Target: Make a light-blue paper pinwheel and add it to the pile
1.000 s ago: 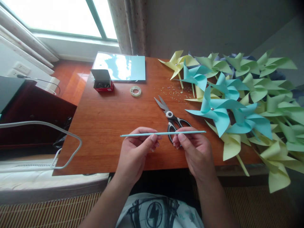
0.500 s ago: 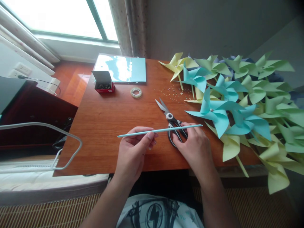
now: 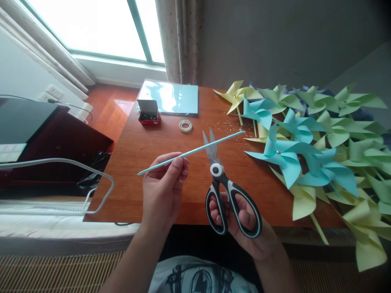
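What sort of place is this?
Likely a home room used for paper crafts: a wooden table by a curtained window, heaped pinwheels, and the left hand holding a stick, the right hand scissors.

Left hand (image 3: 161, 189) pinches stick (image 3: 191, 153); right hand (image 3: 244, 228) grips scissors (image 3: 224, 191).

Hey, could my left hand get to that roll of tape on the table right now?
Probably yes: bare table lies between the left hand and the tape roll, with nothing in the way. But it pinches the blue stick, so it isn't free to pick the roll up.
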Available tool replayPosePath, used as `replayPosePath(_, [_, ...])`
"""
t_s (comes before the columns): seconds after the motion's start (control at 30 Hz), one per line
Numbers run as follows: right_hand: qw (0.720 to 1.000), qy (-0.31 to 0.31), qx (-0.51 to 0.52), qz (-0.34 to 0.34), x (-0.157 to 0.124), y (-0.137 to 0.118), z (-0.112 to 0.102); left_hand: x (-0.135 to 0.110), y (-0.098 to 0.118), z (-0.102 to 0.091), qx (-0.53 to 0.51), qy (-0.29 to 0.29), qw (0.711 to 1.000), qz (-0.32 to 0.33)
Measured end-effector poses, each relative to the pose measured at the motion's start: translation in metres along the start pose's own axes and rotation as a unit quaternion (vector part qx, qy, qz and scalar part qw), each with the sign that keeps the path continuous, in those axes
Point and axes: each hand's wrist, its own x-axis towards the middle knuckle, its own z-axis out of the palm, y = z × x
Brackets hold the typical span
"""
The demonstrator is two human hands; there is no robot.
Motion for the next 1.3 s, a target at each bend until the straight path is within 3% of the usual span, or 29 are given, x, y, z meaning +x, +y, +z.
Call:
replayPosePath(0.1, [0.999, -0.029, -0.023, -0.005, -0.004, 0.005, 0.011, 0.000, 0.004, 0.001, -0.005, 0.009, 1.000, 0.018])
replayPosePath(0.2, [0.992, -0.037, -0.120, -0.028, -0.006, 0.003, 0.015, 0.001, 0.006, 0.001, -0.004, 0.011, 1.000, 0.024])
replayPosePath(0.43, [0.954, 0.020, -0.276, -0.112, -0.007, 0.005, -0.003, 0.000, 0.007, 0.001, -0.014, 0.022, 0.999, 0.032])
replayPosePath(0.53, [0.926, 0.065, -0.363, -0.087, -0.009, 0.005, -0.006, -0.003, 0.007, 0.004, -0.016, 0.024, 0.999, 0.021])
replayPosePath(0.67, [0.888, 0.121, -0.438, -0.069, -0.008, 0.002, 0.007, -0.007, 0.001, 0.009, -0.008, 0.027, 1.000, -0.003])
replayPosePath(0.9, [0.869, 0.125, -0.471, -0.083, 0.002, -0.003, 0.024, -0.014, -0.011, 0.012, -0.001, 0.021, 0.999, -0.032])
replayPosePath(1.3, [0.888, 0.141, -0.433, -0.070, 0.005, -0.002, 0.025, -0.018, -0.014, 0.012, 0.007, 0.016, 0.999, -0.051])
